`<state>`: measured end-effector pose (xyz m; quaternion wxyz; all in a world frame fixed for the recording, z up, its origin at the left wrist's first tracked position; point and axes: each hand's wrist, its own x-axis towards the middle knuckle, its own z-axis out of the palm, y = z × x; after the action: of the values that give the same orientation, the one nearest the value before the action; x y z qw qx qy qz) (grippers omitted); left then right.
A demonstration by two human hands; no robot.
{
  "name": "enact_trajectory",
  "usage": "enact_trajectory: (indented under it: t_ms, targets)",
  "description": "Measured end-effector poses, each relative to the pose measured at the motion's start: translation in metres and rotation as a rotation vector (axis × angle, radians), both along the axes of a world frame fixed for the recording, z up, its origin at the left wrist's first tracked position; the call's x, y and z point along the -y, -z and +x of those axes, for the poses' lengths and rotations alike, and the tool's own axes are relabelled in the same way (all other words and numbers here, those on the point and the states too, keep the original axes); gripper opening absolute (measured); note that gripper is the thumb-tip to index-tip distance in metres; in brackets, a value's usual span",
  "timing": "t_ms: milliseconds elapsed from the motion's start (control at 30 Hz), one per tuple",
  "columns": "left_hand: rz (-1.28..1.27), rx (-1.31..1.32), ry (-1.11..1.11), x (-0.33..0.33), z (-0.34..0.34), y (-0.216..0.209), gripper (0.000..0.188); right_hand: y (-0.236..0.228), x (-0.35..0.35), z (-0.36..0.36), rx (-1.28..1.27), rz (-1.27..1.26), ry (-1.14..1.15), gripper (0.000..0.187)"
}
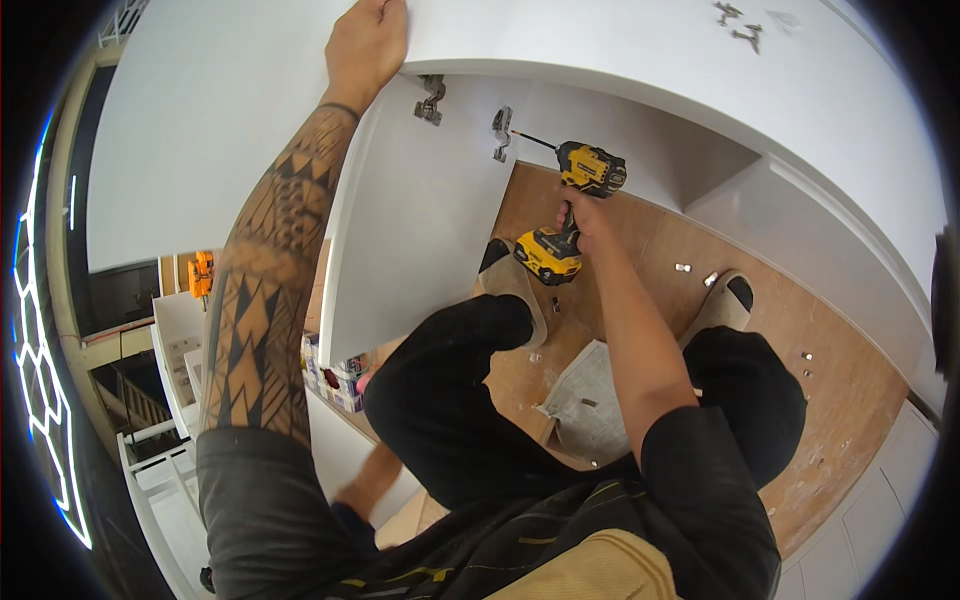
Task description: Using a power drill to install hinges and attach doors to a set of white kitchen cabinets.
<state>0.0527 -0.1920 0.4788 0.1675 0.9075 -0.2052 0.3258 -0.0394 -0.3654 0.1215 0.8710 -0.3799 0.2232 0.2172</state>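
Note:
My right hand (585, 215) grips a yellow and black cordless drill (590, 168) by its handle. The drill's long thin bit points left, its tip at or very close to a metal hinge (503, 133) inside the white cabinet. A second metal hinge (430, 100) sits nearer the cabinet's front edge, by the open white door (410, 230). At the top of the view, my left hand (368, 45) is closed against the white panel (220, 120), beside the cabinet edge. Its fingertips are hidden, so what they hold does not show.
Several small metal fittings (745, 35) lie on the white cabinet top. Small bits are scattered on the wooden floor (790, 400), near a grey crumpled sheet (590, 405) between my legs. Another person's forearm (372, 483) shows at lower left. An orange tool (201, 275) stands beyond my left arm.

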Motion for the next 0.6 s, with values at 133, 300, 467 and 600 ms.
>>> enact_trajectory:
  t_ms: [133, 300, 467, 600]
  targets:
    - [0.176, 0.263, -0.044, -0.031, -0.006, -0.006, 0.041, -0.081, -0.013, -0.068, 0.017, 0.087, 0.070, 0.018]
    - [-0.390, -0.075, 0.025, 0.026, -0.133, 0.078, 0.026, -0.111, 0.032, -0.121, 0.120, 0.174, 0.112, 0.020]
    - [-1.249, -1.212, -0.013, -0.013, -0.201, 0.152, 0.038, -0.151, 0.054, -0.140, 0.192, 0.010, 0.089, 0.019]
    - [-1.490, -1.078, 0.203, 0.007, -0.202, 0.134, 0.054, -0.195, 0.080, -0.157, 0.198, -0.195, -0.009, 0.020]
